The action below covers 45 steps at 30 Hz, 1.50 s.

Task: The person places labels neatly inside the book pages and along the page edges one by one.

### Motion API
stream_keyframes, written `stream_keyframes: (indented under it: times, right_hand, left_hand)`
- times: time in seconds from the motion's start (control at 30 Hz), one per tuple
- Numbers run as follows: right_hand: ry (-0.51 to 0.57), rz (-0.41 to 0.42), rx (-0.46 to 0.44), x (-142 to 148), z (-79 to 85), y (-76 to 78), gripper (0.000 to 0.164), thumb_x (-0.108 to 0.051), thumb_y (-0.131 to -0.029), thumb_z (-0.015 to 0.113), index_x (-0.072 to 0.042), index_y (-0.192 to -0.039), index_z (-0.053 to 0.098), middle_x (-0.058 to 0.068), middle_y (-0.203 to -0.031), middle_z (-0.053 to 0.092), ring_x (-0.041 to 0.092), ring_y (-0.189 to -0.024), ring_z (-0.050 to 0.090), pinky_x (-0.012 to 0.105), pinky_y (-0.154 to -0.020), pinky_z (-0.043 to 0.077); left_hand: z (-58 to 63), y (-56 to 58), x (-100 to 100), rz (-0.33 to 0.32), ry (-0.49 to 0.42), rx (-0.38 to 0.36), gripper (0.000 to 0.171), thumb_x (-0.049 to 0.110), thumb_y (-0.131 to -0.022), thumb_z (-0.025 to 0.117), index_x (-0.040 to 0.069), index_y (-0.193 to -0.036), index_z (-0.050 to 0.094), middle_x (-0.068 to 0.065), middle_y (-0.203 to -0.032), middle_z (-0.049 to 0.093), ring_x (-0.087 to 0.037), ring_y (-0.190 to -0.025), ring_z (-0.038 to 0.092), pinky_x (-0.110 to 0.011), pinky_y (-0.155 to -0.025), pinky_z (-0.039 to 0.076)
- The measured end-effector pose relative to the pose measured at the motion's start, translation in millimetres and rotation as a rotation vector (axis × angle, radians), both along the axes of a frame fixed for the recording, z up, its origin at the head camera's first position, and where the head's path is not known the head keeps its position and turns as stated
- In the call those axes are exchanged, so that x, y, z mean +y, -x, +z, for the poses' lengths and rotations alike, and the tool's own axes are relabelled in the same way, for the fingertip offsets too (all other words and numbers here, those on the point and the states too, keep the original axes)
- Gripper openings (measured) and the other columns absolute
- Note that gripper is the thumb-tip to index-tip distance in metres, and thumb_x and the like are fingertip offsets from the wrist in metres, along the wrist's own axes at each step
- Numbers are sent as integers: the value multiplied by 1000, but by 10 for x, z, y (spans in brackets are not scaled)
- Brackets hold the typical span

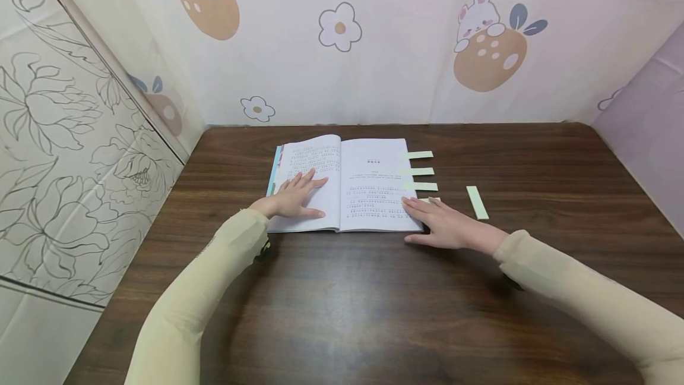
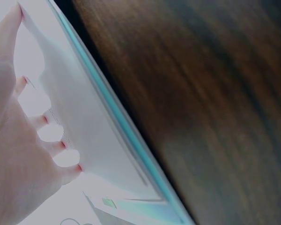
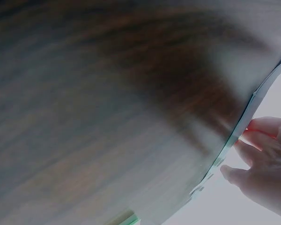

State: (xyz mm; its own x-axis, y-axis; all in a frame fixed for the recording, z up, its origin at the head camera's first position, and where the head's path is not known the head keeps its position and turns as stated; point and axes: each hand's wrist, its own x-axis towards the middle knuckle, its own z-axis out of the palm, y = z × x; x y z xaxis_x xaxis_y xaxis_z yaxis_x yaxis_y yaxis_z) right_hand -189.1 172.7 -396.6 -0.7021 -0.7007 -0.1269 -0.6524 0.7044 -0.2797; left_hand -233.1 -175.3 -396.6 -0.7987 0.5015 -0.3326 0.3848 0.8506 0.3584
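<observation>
An open book point(image 1: 374, 162) lies on the brown table, with printed text on both pages. My left hand point(image 1: 293, 196) rests spread on the left page; in the left wrist view its fingers point(image 2: 70, 173) are apart over the white paper. At the lower right corner of the right page, my right hand point(image 1: 443, 223) lies with its fingers extended, touching the page edge. Several pale green strips point(image 1: 422, 171) stick out from the book's right side, and the right fingers partly cover the lowest one. In the right wrist view, the hand point(image 3: 267, 164) is at the book's edge point(image 3: 229, 143).
A loose pale green strip point(image 1: 477, 202) lies on the wooden table point(image 1: 342, 302), right of the book. Behind the table hangs a patterned curtain point(image 1: 395, 64), and a floral panel point(image 1: 59, 123) stands at the left.
</observation>
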Motion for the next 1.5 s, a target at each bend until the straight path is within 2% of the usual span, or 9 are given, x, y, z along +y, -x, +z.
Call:
stream_keyframes:
  times: [0.57,0.9,1.5]
  right_hand:
    - [13,2,-24,-35,26,-2,74,-47,-82,56,1,-134,34,12,-142,28,28,-130,26,53,-102,15]
    - [-2,1,-28,-5,24,-24,73,-48,-83,54,0,-135,34,12,-142,28,27,-130,25,52,-102,15]
    - [9,12,-2,46,56,-46,64,-40,-83,57,1,-130,42,12,-138,35,27,-126,33,51,-101,21]
  left_hand:
    - [-1,4,4,2,6,-2,83,54,-80,54,26,-143,9,-11,-148,-8,-39,-132,-4,-57,-102,2]
    - [-2,10,4,-9,3,-5,83,55,-79,55,27,-143,9,-10,-148,-9,-38,-132,-5,-57,-101,2]
    - [15,-1,12,-8,12,-2,83,53,-80,55,26,-143,10,-11,-148,-8,-38,-132,-5,-57,-102,2]
